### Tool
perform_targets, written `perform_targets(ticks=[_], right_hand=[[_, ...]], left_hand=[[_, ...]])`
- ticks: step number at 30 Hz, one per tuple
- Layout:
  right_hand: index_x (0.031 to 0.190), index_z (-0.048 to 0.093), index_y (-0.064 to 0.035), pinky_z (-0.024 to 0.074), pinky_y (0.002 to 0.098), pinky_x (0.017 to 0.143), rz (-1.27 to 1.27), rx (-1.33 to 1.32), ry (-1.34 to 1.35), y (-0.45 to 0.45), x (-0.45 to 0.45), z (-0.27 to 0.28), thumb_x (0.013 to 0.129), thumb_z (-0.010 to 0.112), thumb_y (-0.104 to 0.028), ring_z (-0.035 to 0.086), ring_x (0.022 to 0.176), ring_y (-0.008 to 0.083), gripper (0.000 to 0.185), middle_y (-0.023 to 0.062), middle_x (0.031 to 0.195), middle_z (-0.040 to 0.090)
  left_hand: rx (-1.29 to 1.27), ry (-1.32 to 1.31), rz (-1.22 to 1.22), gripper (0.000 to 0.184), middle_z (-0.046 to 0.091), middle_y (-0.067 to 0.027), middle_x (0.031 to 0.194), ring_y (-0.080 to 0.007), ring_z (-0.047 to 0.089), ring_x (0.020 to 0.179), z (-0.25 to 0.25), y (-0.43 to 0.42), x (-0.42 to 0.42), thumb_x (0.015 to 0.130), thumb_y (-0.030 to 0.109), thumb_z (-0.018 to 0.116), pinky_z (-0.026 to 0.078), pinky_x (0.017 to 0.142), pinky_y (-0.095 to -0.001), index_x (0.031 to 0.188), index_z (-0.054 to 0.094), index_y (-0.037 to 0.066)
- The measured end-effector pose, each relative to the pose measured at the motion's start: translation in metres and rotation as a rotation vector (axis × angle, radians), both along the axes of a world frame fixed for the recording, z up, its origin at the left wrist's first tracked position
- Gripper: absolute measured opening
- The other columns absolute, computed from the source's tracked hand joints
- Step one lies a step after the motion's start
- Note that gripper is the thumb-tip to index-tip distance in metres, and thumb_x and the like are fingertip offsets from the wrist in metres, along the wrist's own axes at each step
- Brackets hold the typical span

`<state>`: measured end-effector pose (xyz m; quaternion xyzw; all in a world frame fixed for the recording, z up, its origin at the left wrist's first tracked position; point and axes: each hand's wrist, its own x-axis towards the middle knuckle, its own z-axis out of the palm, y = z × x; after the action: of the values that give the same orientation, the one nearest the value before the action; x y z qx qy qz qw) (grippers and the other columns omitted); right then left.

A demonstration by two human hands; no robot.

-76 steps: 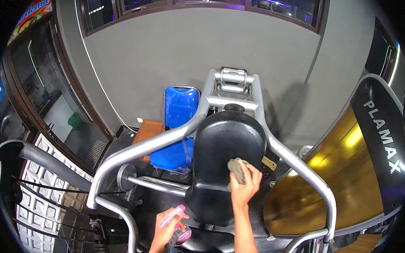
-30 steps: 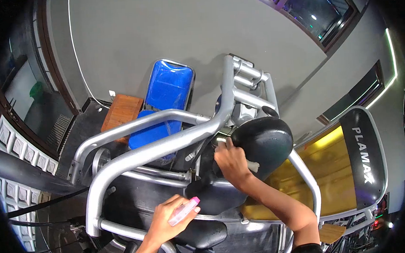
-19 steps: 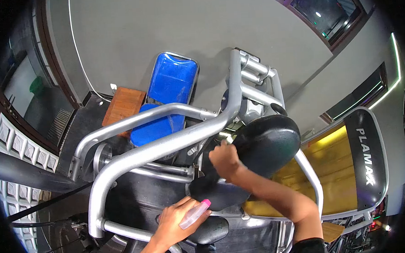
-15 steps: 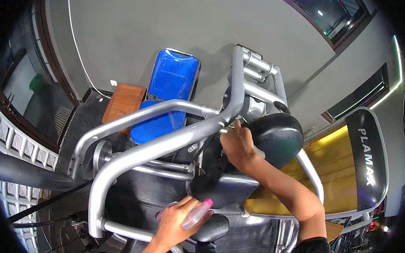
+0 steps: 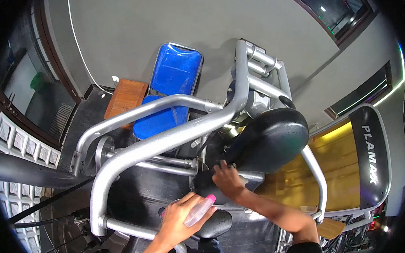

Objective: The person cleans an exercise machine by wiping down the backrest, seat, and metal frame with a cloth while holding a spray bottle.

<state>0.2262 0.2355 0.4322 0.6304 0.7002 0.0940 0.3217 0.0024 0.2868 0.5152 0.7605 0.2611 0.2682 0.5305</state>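
My left hand (image 5: pixel 181 218) is wrapped round a clear spray bottle (image 5: pixel 199 211) with a pink part at its end, in front of the machine's lower pad (image 5: pixel 216 224). My right hand (image 5: pixel 228 179) is closed on a pale cloth (image 5: pixel 244 181), of which only a little shows. It lies at the seat (image 5: pixel 207 186), just below the lower edge of the black backrest (image 5: pixel 275 139). The silver frame (image 5: pixel 167 139) of the machine curves round the seat on the left.
A blue chair (image 5: pixel 175 71) and a wooden stool (image 5: pixel 126 99) stand by the grey wall behind the frame. A gold panel (image 5: pixel 331 170) with a black PLAMAX edge is at the right. Black cables (image 5: pixel 52 201) run at the lower left.
My right hand has moved from the backrest's side down to the seat. The view has turned since the first frame, showing the machine from its side. My left hand still holds the bottle.
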Motion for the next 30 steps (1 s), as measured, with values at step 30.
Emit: perform_targets(ticks=[30], right_hand=[[0.102,0.074,-0.0195,0.0527,0.0371,0.081,-0.555,1.438,0.778,-0.095,0.023,-0.031,0.056,0.082,-0.003,0.059,0.096,0.0263,0.049,0.0046,0.105,0.062]], left_hand=[[-0.214,0.072,-0.081,0.018,0.058,-0.0057,0.072,-0.0093,0.054,0.064,-0.013,-0.012,0.002,0.086,0.014,0.073,0.041,0.058,-0.0259,0.09,0.066,-0.001]])
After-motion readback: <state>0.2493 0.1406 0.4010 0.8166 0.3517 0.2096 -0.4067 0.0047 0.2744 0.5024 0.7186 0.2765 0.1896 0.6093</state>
